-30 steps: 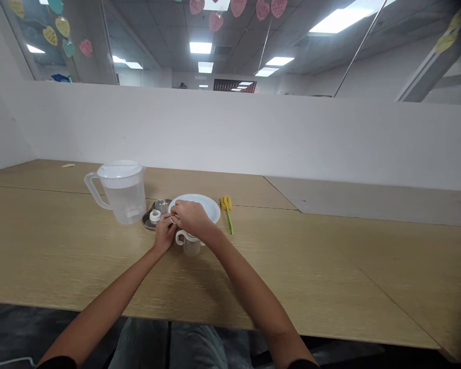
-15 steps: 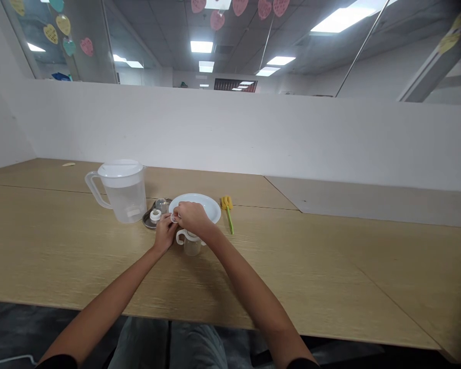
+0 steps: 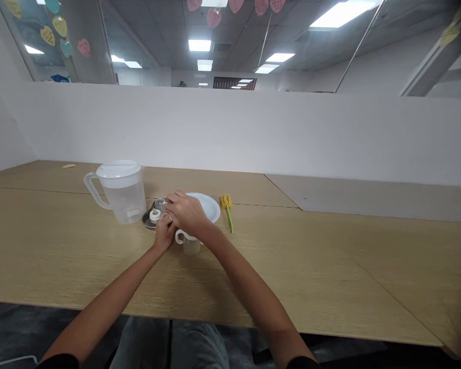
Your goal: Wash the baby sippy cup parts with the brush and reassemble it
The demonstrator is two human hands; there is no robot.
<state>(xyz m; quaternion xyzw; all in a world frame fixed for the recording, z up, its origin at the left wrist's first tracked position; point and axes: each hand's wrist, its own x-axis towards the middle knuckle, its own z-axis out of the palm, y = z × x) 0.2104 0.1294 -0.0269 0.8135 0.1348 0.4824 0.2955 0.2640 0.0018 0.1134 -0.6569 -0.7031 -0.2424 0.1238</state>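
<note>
pinched by the left hand (image 3: 164, 234) was a small whitish piece (image 3: 170, 218), the hold of the right hand (image 3: 187, 212) was hidden, and the handled cup (image 3: 192, 247) stood at their five o'clock.

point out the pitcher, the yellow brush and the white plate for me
pitcher (image 3: 125, 200): head view, on the front of its clear body
yellow brush (image 3: 226, 201): head view, on its yellow head
white plate (image 3: 212, 208): head view, on the right part, clear of the hand
</note>
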